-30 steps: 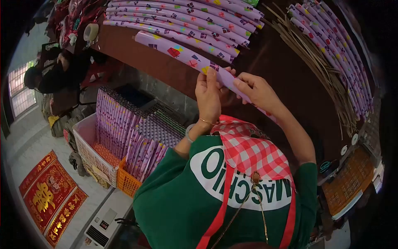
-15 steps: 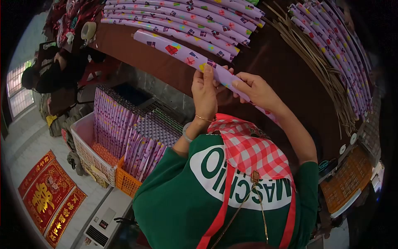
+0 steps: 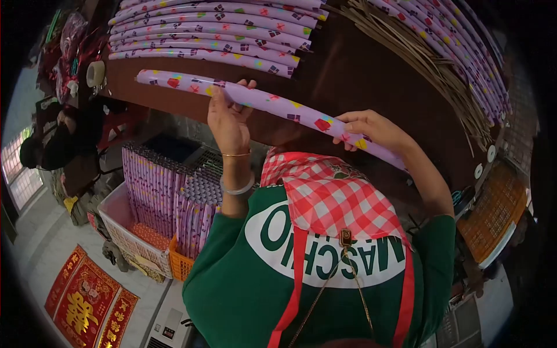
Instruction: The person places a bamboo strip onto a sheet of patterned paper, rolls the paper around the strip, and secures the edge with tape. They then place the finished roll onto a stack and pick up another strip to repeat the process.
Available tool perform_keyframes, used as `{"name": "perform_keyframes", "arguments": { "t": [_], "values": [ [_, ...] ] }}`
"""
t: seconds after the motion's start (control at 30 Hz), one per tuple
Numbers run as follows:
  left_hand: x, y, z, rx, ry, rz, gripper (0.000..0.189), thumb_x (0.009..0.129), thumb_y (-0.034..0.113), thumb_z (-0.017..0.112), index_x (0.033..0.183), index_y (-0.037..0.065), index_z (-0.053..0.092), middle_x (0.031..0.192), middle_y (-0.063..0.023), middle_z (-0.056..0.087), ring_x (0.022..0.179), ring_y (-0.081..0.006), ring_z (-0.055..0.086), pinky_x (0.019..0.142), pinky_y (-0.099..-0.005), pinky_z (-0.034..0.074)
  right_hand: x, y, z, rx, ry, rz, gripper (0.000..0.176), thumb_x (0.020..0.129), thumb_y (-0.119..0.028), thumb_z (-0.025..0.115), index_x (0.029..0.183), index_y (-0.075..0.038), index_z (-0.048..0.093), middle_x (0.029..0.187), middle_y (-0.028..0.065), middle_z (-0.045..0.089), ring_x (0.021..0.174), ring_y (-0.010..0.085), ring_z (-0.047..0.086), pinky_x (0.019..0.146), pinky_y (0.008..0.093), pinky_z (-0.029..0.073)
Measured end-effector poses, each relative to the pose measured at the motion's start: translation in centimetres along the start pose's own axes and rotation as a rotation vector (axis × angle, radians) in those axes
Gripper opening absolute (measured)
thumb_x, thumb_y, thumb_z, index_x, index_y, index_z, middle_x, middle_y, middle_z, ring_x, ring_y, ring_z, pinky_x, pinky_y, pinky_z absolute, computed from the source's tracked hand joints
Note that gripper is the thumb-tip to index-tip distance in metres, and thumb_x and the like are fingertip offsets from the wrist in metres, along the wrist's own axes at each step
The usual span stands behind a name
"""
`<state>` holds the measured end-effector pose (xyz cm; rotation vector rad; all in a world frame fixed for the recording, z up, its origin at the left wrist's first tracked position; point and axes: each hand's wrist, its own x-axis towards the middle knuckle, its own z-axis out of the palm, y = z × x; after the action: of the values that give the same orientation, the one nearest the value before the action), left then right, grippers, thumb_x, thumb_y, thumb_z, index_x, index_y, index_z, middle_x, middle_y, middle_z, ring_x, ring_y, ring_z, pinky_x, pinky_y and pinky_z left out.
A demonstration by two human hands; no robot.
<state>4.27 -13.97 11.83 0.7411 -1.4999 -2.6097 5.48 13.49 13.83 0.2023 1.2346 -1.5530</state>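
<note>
A long lilac roll of gift wrapping paper [image 3: 278, 106], printed with small presents, is held up over the front edge of the brown table [image 3: 342, 75]. My left hand [image 3: 231, 113] is closed round it left of its middle, thumb on top. Toward the right end, my right hand [image 3: 371, 129] grips the same roll, with the fingers partly hidden behind it. Similar rolls [image 3: 214, 29] lie side by side on the table just beyond my left hand.
More lilac rolls [image 3: 444, 40] and a bundle of flat brown strips [image 3: 420, 61] lie at the right. A tape roll [image 3: 96, 74] sits at the table's left edge. Below, a white crate [image 3: 130, 223] and an orange crate [image 3: 181, 264] stand by upright rolls.
My hands have moved apart along the wrapping paper roll, the left one going left and the right one slightly right. The roll has shifted left and lies flatter across the view.
</note>
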Motion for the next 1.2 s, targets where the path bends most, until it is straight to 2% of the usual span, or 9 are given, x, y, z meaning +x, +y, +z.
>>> {"name": "perform_keyframes", "arguments": {
  "t": [0.2, 0.43, 0.5, 0.63, 0.7, 1.13, 1.2],
  "values": [
    [-0.1, -0.1, 0.2, 0.046, 0.021, -0.018, 0.036, 0.094, 0.033, 0.039, 0.105, -0.001, 0.043, 0.097, -0.0193, 0.059, 0.091, -0.0303, 0.061, 0.072, -0.0408, 0.055, 0.2, 1.2, 0.1, -0.151, -0.005, -0.084, 0.035, 0.088, -0.014, 0.047, 0.118, 0.004, 0.048, 0.092, 0.0121, 0.062, 0.073, 0.0127, 0.059, 0.068, 0.0257, 0.048],
    [-0.1, 0.1, -0.6, 0.046, 0.043, -0.008, 0.038, 0.094, 0.034, 0.038, 0.105, -0.002, 0.043, 0.099, -0.0196, 0.057, 0.092, -0.0324, 0.060, 0.073, -0.0420, 0.054, -0.2, 0.5, 0.3, -0.104, -0.019, -0.096, 0.037, 0.085, -0.012, 0.045, 0.117, 0.004, 0.052, 0.095, 0.0127, 0.063, 0.076, 0.0133, 0.059, 0.069, 0.0243, 0.047],
    [-0.1, -0.1, -0.8, 0.040, 0.054, -0.033, 0.039, 0.094, 0.035, 0.039, 0.104, -0.003, 0.043, 0.099, -0.0195, 0.057, 0.093, -0.0331, 0.060, 0.073, -0.0423, 0.053, -0.6, 0.4, 0.3, 0.056, -0.056, -0.099, 0.040, 0.083, -0.012, 0.045, 0.119, 0.004, 0.051, 0.094, 0.0136, 0.064, 0.076, 0.0141, 0.060, 0.071, 0.0240, 0.047],
    [-0.1, -0.4, -1.1, 0.055, 0.081, -0.049, 0.041, 0.093, 0.036, 0.040, 0.105, -0.003, 0.043, 0.099, -0.0193, 0.057, 0.093, -0.0337, 0.059, 0.074, -0.0427, 0.053, -0.8, 1.5, -0.6, -0.068, -0.040, -0.112, 0.044, 0.080, -0.007, 0.044, 0.122, 0.005, 0.047, 0.099, 0.0171, 0.061, 0.080, 0.0163, 0.061, 0.074, 0.0256, 0.049],
    [0.0, -0.4, -1.3, 0.064, 0.086, -0.049, 0.042, 0.093, 0.036, 0.040, 0.105, -0.003, 0.043, 0.100, -0.0193, 0.057, 0.093, -0.0339, 0.059, 0.074, -0.0430, 0.053, -1.2, 1.3, -0.3, -0.158, 0.018, -0.057, 0.043, 0.081, -0.006, 0.046, 0.122, 0.004, 0.047, 0.098, 0.0156, 0.062, 0.079, 0.0153, 0.061, 0.073, 0.0254, 0.049],
    [-1.0, 0.1, -1.4, 0.048, 0.056, -0.012, 0.042, 0.094, 0.036, 0.038, 0.110, -0.002, 0.041, 0.102, -0.0207, 0.056, 0.094, -0.0337, 0.059, 0.075, -0.0442, 0.053, -1.5, 1.7, 0.7, -0.132, 0.023, -0.117, 0.038, 0.087, -0.010, 0.050, 0.122, 0.004, 0.048, 0.098, 0.0094, 0.064, 0.081, 0.0120, 0.059, 0.072, 0.0237, 0.047],
    [-1.1, 0.2, -1.4, 0.040, 0.057, -0.007, 0.042, 0.094, 0.036, 0.037, 0.110, -0.002, 0.041, 0.102, -0.0208, 0.056, 0.094, -0.0338, 0.059, 0.075, -0.0443, 0.053, -1.6, 1.7, 0.8, -0.103, 0.022, -0.105, 0.038, 0.086, -0.010, 0.050, 0.121, 0.004, 0.048, 0.099, 0.0097, 0.064, 0.081, 0.0126, 0.060, 0.075, 0.0242, 0.047]
  ]
}}
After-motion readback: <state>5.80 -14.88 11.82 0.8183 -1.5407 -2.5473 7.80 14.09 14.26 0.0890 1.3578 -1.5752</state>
